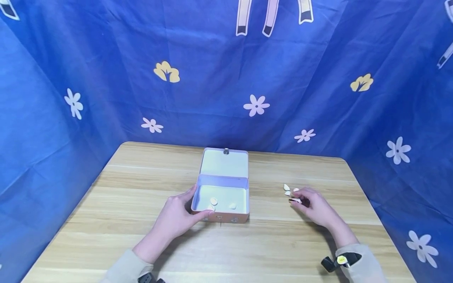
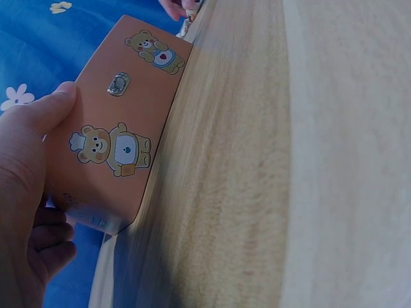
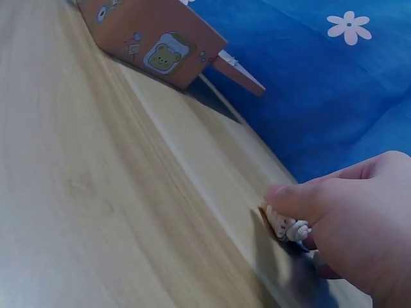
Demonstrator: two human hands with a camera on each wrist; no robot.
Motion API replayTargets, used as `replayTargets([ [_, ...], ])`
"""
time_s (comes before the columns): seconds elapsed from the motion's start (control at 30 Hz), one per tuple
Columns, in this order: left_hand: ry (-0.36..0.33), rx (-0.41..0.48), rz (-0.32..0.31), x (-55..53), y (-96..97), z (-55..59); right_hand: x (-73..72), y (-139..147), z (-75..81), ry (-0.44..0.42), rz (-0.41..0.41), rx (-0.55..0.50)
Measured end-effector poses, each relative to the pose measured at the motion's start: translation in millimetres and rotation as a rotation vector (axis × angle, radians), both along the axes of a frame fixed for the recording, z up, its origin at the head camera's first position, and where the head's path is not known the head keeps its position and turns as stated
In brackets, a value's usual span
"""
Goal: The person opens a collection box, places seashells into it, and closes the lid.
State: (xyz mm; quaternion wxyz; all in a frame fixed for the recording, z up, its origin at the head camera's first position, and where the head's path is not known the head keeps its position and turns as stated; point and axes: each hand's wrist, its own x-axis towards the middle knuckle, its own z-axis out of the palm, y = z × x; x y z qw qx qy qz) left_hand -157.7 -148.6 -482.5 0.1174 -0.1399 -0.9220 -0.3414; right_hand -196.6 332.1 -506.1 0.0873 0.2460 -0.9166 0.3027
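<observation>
An orange-brown box [image 1: 231,217] stands with its lid [image 1: 224,163] swung back and its white inside showing. Three pale seashells lie in it, one of them [image 1: 214,201] near the middle. My left hand [image 1: 173,216] grips the box's front left corner, thumb on the front wall and fingers along the left side. Off to the right of the box, my right hand [image 1: 315,206] pinches a whitish spiral seashell [image 3: 282,224] at the tabletop. More small shells [image 1: 286,187] lie just beyond those fingertips, partly hidden by the hand.
The box sits on a wood-grain table [image 1: 124,177]. A blue cloth [image 1: 209,106] with white flowers hangs behind the table and on both sides. Bear pictures [image 2: 115,149] and a metal clasp [image 2: 118,84] mark the box's front.
</observation>
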Motion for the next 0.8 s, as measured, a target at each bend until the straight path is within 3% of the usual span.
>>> replayTargets([
  [0.3,0.0,-0.002,0.01,0.1,0.5,-1.1,0.7,0.9,-8.3,0.017,-0.001,0.031],
  [0.8,0.004,0.007,0.003,0.8,0.0,-1.2,8.3,0.1,-5.4,-0.023,-0.014,0.015],
])
